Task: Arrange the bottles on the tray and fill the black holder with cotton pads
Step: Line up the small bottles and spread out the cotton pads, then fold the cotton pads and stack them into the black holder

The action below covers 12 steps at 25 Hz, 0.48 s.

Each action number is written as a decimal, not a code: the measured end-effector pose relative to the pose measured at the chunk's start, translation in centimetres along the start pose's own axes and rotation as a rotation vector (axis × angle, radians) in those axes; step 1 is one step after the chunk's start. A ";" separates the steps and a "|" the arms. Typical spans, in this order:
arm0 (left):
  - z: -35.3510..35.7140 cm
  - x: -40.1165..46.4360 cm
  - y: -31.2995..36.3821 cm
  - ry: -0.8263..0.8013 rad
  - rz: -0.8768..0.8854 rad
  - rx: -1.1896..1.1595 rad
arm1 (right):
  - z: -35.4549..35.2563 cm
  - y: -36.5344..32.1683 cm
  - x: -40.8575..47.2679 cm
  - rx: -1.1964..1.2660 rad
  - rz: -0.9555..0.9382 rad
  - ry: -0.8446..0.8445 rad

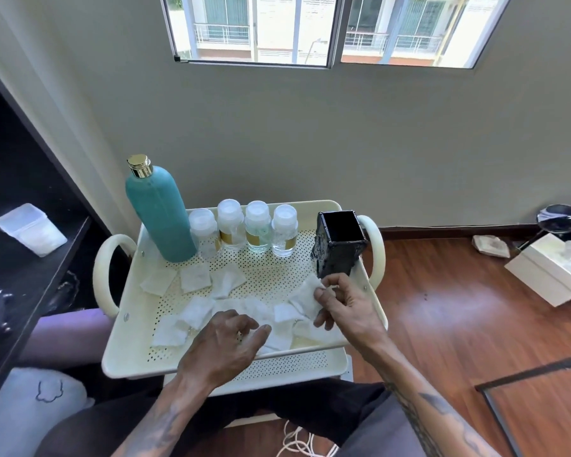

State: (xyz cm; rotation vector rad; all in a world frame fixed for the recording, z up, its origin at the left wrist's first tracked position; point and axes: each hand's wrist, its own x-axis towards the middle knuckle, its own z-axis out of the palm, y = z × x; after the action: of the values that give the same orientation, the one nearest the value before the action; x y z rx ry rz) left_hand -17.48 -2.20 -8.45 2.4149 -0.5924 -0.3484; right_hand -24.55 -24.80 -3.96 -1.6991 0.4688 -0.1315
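A cream perforated tray (139,361) on a small cart holds a tall teal bottle (160,216) with a gold cap at the back left. Beside it stand several small clear bottles (243,230) in a row. A black holder (338,247) stands open-topped at the tray's back right. Several white cotton pads (195,278) lie scattered over the tray floor. My right hand (342,303) pinches a cotton pad (305,296) just in front of the holder. My left hand (225,344) rests on pads near the front edge, fingers curled over them.
A dark shelf unit (17,206) at the left carries a clear plastic box (30,230). Wooden floor lies to the right, with a white box (548,273) and a round mirror (559,219). The wall stands right behind the tray. My legs are below the cart.
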 end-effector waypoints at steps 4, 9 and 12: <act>0.9 0.4 0.8 0.031 -0.041 0.065 | -1.9 -4.8 -1.9 0.145 -0.053 -0.101; 1.1 0.5 0.6 0.045 -0.056 0.066 | -5.6 -12.0 0.1 0.028 -0.420 0.237; 1.5 0.5 0.7 0.044 -0.052 0.103 | -5.5 -12.3 3.2 -0.257 -0.551 0.408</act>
State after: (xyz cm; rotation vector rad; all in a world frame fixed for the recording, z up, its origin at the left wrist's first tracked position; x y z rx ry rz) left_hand -17.82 -3.68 -9.26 2.5337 -0.5407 -0.2923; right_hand -20.68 -29.69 8.45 -2.0275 0.3100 -0.8614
